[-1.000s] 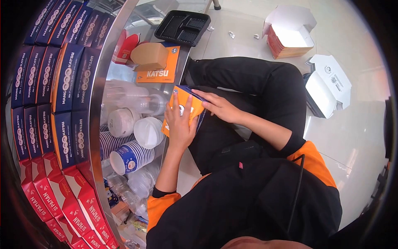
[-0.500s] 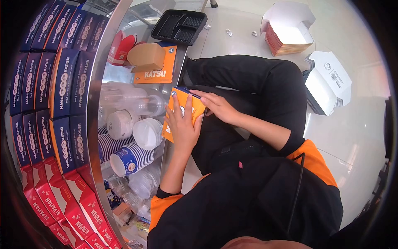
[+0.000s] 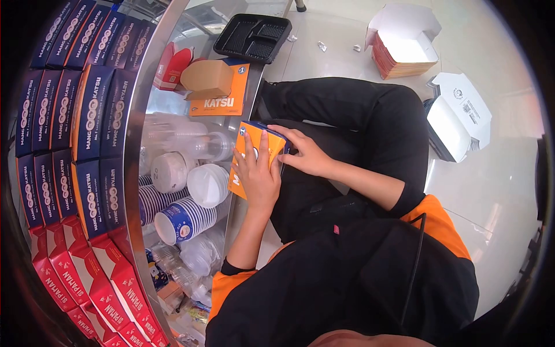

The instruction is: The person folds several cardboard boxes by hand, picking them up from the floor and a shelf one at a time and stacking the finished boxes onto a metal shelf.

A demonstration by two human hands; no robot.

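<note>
An orange and dark blue box [image 3: 237,184] lies at the shelf's right edge, beside the lap. My left hand [image 3: 258,173] rests flat on its orange face with the fingers spread. Against its upper right edge is my right hand [image 3: 306,153], with its fingers along the blue side and the thumb apart near the corner. Above the box, an orange KATSU sheet or box [image 3: 234,101] lies under a brown open carton [image 3: 205,80]. A red carton [image 3: 172,66] stands to its left, and a black divided tray [image 3: 252,38] sits above.
Blue box stacks [image 3: 92,110] and red SIPAMAN boxes [image 3: 110,295] line the left. Paper cups [image 3: 173,224], white lids [image 3: 207,185] and clear plastic containers [image 3: 173,134] fill the shelf. Open white cartons [image 3: 454,130] and a red-sided carton stack [image 3: 399,61] are on the floor.
My right hand's fingers have shifted slightly over the box's upper edge, and its thumb now shows near the corner. The whole view has moved a little.
</note>
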